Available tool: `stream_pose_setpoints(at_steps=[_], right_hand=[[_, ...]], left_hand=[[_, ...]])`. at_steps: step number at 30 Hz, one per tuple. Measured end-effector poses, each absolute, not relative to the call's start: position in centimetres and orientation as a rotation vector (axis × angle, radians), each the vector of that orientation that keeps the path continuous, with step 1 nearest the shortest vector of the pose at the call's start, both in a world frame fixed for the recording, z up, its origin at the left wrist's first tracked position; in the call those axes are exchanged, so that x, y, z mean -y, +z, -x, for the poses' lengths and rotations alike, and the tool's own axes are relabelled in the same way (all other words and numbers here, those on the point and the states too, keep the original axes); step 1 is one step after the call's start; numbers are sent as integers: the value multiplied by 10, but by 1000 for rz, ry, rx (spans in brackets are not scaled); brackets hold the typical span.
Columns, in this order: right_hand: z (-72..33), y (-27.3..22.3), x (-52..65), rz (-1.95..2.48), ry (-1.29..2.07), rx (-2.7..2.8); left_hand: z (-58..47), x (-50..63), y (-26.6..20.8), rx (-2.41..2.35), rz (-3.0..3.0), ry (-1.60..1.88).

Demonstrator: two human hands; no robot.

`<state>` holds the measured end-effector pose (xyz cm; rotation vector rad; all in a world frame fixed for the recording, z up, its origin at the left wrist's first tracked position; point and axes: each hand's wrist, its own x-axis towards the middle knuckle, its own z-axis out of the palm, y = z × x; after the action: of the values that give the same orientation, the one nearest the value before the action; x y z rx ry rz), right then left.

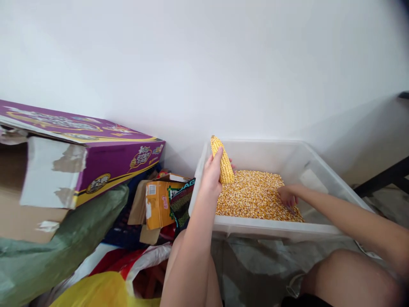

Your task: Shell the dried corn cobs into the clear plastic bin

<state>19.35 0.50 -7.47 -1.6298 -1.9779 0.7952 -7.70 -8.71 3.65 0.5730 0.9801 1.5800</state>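
Observation:
A yellow corn cob [223, 161] stands tilted in my left hand [213, 170], which is closed round it with the thumb along its near side. The cob is still covered in rows of kernels, its pointed end upward. Below it, loose corn kernels [252, 196] form a layer in a translucent white plastic bin [271, 224]. My right hand [287, 195] is low in the bin at the right side of the kernels, its fingers curled. Something thin and greyish shows under those fingers, too unclear to name.
Left of the bin stand a purple cardboard box [124, 160] with torn flaps and a small orange carton [159, 204]. A green sack [79, 230] and a yellow bag [99, 292] lie nearer. A white wall [204, 68] rises behind; a dark metal leg [383, 177] is at right.

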Motion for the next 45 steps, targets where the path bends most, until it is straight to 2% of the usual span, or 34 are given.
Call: stream_pose_setpoints(at_steps=[3,6,10,13,17,21,36,45], right_hand=[[-193,-57,-26,1852,1133,2269],[-182,-14,-36,1715,1319,2211],[-157,51,-2,1346,1327,2073],[-138,78,43,1106,1145,2228],[-124,81,76,872,1015,2366],[-124,75,76,891,973,2407],[-128,69,80,1012,1277,2369],[-121,81,101,1091,1061,2410]], left_hand=[[75,88,39,-1028,-565,1529],[72,89,40,-1061,-570,1508],[68,89,40,-1084,-603,1502],[63,90,38,-1084,-662,1493],[58,91,36,-1091,-716,1484],[56,92,37,-1123,-741,1459],[45,101,44,-1306,-1173,1523],[44,95,37,-1481,-1464,1583]])
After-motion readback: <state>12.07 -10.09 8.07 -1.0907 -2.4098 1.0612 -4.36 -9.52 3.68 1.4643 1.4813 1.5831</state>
